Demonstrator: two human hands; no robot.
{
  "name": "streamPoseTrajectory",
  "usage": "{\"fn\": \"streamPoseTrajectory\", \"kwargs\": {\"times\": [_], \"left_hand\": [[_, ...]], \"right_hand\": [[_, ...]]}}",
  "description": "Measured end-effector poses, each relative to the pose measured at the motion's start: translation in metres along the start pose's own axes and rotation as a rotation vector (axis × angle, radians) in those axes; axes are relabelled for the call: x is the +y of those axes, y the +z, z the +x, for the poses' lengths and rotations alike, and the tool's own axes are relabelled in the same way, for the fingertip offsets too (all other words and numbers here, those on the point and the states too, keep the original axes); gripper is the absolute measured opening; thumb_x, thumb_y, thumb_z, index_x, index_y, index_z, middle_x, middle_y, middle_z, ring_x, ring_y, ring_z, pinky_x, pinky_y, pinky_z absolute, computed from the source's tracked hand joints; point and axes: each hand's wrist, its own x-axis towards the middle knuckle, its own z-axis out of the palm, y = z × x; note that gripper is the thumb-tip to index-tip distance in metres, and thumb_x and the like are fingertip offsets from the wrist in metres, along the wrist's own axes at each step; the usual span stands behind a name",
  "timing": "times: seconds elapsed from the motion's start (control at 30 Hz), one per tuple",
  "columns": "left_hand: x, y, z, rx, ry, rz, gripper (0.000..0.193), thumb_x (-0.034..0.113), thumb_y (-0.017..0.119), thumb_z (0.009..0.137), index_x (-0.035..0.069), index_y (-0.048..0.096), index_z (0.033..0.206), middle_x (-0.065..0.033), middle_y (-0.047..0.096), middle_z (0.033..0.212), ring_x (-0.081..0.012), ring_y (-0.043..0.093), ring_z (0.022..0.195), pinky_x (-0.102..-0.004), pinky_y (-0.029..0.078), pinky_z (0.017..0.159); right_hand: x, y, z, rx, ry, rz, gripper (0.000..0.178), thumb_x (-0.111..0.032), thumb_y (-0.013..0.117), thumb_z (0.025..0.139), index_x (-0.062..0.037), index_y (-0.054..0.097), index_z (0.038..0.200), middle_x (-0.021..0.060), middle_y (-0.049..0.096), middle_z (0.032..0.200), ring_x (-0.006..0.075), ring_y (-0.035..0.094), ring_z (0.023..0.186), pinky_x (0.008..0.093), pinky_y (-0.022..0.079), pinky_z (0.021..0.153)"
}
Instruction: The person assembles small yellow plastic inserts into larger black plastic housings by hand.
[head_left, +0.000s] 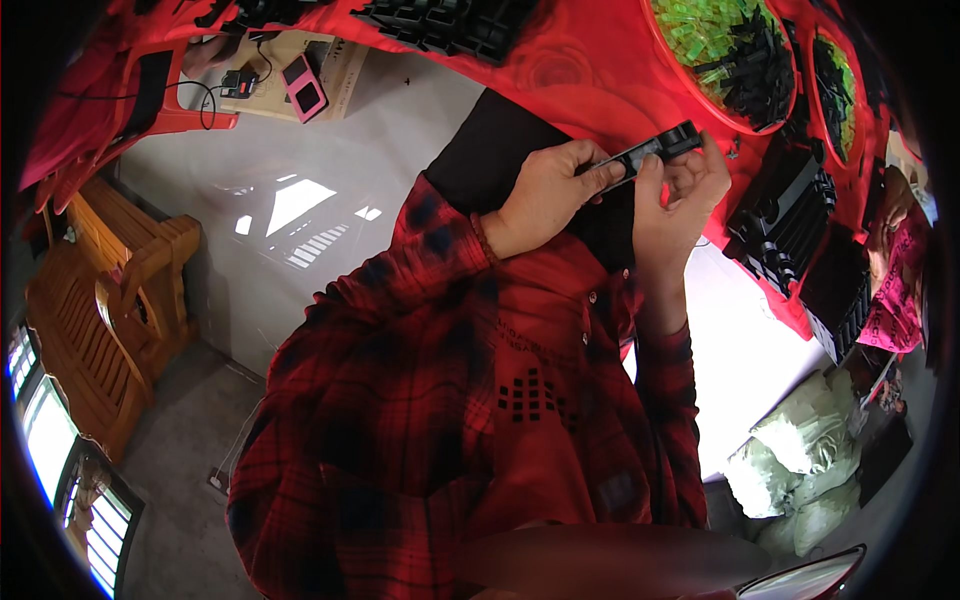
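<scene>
A long, narrow black plastic part (645, 154) is held above my lap, near the edge of the red-covered table (560, 75). My left hand (548, 196) grips its left end between thumb and fingers. My right hand (680, 195) pinches it near the other end, thumb against the side and the fingers curled behind. The far end of the part looks rounded and hollow. Whether a smaller piece sits in the right fingers cannot be made out.
A round tray (793, 105) of yellow-green and black small pieces stands on the table, with a second tray (838, 140) beside it. Black plastic parts (790, 205) are stacked at right. A pink phone (305, 88) lies on a cardboard box (345, 75). Pale sacks (800, 465) sit lower right.
</scene>
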Motion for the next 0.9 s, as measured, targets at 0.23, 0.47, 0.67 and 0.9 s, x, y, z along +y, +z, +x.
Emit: {"fn": "streamPoseTrajectory", "kwargs": {"times": [0.23,0.47,0.67,0.9], "left_hand": [[-0.002,0.000,-0.002,-0.020,0.125,0.083,0.023,0.022,0.066,0.099,-0.001,0.065,0.093,-0.0019,0.064,0.079,-0.0061,0.059,0.071,-0.0233,0.048,0.063],[0.002,-0.003,-0.004,-0.013,0.134,0.137,0.028,0.026,0.068,0.098,-0.001,0.065,0.090,-0.0024,0.063,0.076,-0.0064,0.058,0.067,-0.0246,0.048,0.060],[0.004,-0.001,-0.009,-0.040,0.091,0.010,0.027,0.025,0.069,0.097,0.000,0.065,0.089,0.0000,0.062,0.076,-0.0055,0.058,0.067,-0.0234,0.047,0.059],[0.008,0.001,-0.005,-0.078,-0.009,-0.034,0.025,0.026,0.070,0.096,0.002,0.065,0.089,0.0011,0.061,0.075,-0.0044,0.057,0.066,-0.0213,0.047,0.059]], "right_hand": [[-0.005,-0.003,-0.007,0.009,-0.050,-0.010,0.065,0.006,0.066,0.088,0.0089,0.028,0.140,0.0129,0.055,0.106,0.0151,0.059,0.085,0.0280,0.049,0.076],[-0.003,0.002,-0.016,0.023,-0.076,-0.034,0.066,0.008,0.067,0.087,0.0095,0.028,0.140,0.0141,0.054,0.106,0.0162,0.060,0.085,0.0279,0.049,0.075],[-0.005,0.002,-0.022,0.066,-0.224,-0.078,0.067,0.009,0.068,0.085,0.0101,0.028,0.139,0.0147,0.053,0.107,0.0171,0.061,0.084,0.0267,0.051,0.073],[-0.003,-0.003,-0.021,0.076,-0.132,-0.076,0.066,0.008,0.068,0.085,0.0094,0.028,0.138,0.0145,0.055,0.106,0.0167,0.061,0.084,0.0264,0.050,0.072]]}}
